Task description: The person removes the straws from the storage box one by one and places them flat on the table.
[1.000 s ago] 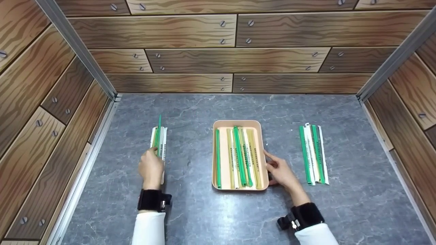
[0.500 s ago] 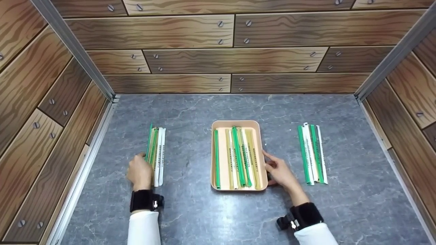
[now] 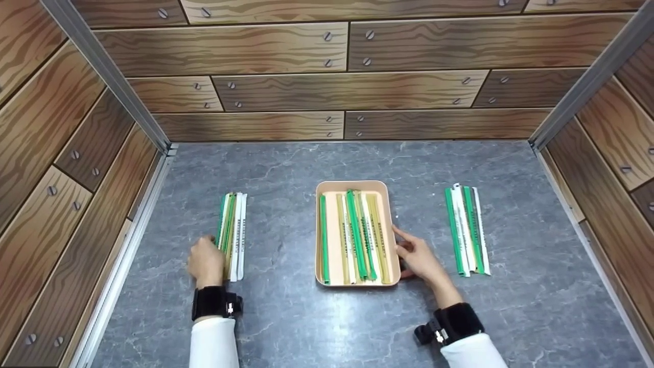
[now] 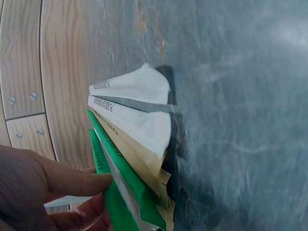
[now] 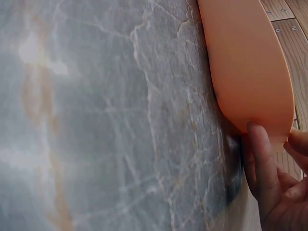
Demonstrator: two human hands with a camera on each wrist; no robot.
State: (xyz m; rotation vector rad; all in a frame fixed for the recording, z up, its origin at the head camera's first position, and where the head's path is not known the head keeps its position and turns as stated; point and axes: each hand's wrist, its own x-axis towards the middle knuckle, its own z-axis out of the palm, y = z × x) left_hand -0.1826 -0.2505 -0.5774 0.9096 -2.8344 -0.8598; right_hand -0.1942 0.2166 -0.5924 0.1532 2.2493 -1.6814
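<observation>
My left hand (image 3: 206, 261) pinches a green wrapped straw (image 4: 118, 209) at the left edge of a row on the table. In the left wrist view the thumb lies on its wrapper, with fingers below. Beside it in the row are another green wrapped straw, tan ones and white wrapped straws (image 3: 241, 235). My right hand (image 3: 420, 259) touches the outer right wall of a peach tray (image 3: 352, 185), its fingers fairly straight along the side. In the right wrist view fingertips press the tray's wall near its corner. Several green, white and tan wrapped straws (image 3: 357, 235) lie lengthwise in the tray.
Right of the tray, another group of green and white wrapped straws (image 3: 466, 230) lies on the grey marbled table (image 3: 286, 317). Wood-patterned walls (image 3: 276, 92) enclose the back and both sides, with metal posts in the corners.
My left hand has moved left and lowered the green straw from over the row to its left edge. The right hand stays at the tray. The view has shifted slightly.
</observation>
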